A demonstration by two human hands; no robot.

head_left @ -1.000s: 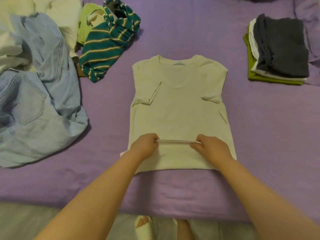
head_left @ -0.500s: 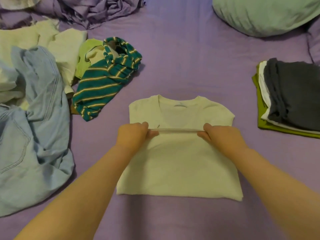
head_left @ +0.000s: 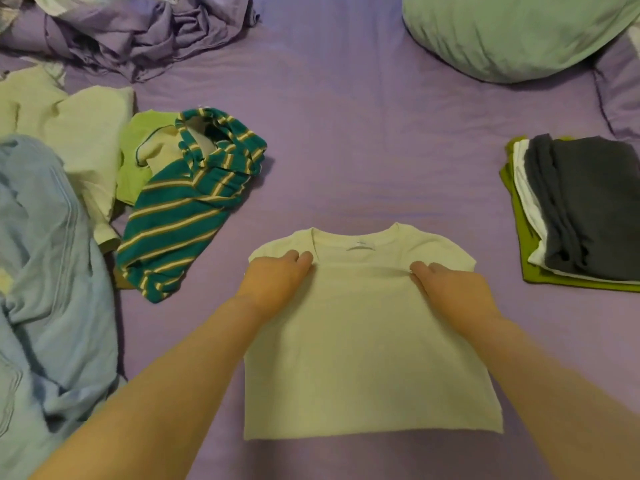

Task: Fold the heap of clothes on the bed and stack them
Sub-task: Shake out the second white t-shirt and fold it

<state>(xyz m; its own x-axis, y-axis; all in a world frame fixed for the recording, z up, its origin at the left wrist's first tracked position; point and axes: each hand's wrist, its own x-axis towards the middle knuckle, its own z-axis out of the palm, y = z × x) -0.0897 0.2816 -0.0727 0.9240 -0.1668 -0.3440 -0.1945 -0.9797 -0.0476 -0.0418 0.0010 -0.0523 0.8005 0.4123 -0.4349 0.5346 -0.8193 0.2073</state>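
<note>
The purple bed (head_left: 346,150) carries everything. Your left hand (head_left: 277,277) and right hand (head_left: 450,285) each pinch the shirt (head_left: 363,358) hem, laid just short of the collar ahead of your grip. The stack (head_left: 581,209) sits well right, the heap (head_left: 69,220) left. Let go unevenly and the fold will likely skew; the soft cloth could slide back and open.

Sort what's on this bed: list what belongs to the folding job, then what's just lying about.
Part of the job:
white T-shirt, held at its folded-up hem by left hand and right hand
folded stack
striped shirt
jeans
cream garment

Lying about:
green pillow
crumpled purple sheet
</note>
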